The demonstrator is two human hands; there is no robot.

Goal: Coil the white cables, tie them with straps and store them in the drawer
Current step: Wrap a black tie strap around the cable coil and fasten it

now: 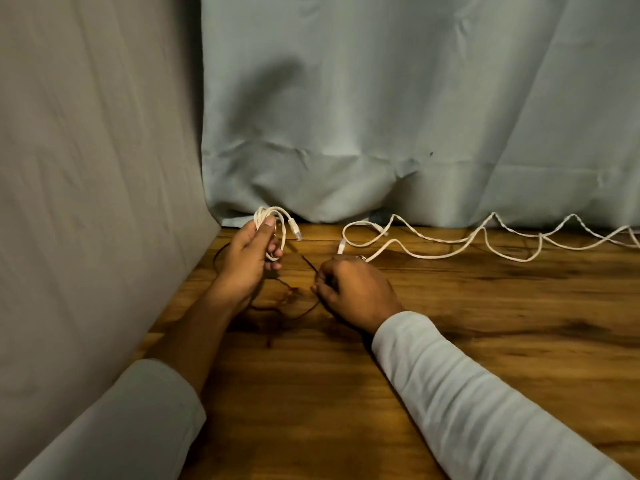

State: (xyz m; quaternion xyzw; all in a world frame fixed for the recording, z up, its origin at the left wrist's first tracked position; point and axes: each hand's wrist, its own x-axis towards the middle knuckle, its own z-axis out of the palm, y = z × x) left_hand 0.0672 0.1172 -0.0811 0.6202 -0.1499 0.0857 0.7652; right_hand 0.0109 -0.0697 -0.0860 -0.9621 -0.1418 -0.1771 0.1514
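My left hand point(249, 258) grips a coiled white cable point(280, 220) above the wooden table point(485, 341), thumb pressed on the top of the coil; a clear plug hangs off its right side. My right hand point(353, 289) rests on the table with fingers curled, pinching a thin dark strap point(310, 263). More dark straps point(277, 306) lie tangled on the table between and under my hands. A second white cable point(467, 240) lies loose in wavy loops along the back of the table, its plug end just beyond my right hand. No drawer is in view.
A grey-green cloth point(381, 116) hangs behind the table and a beige cloth point(97, 168) covers the left side, meeting the table's left edge. My sleeved forearms cross the near part of the table.
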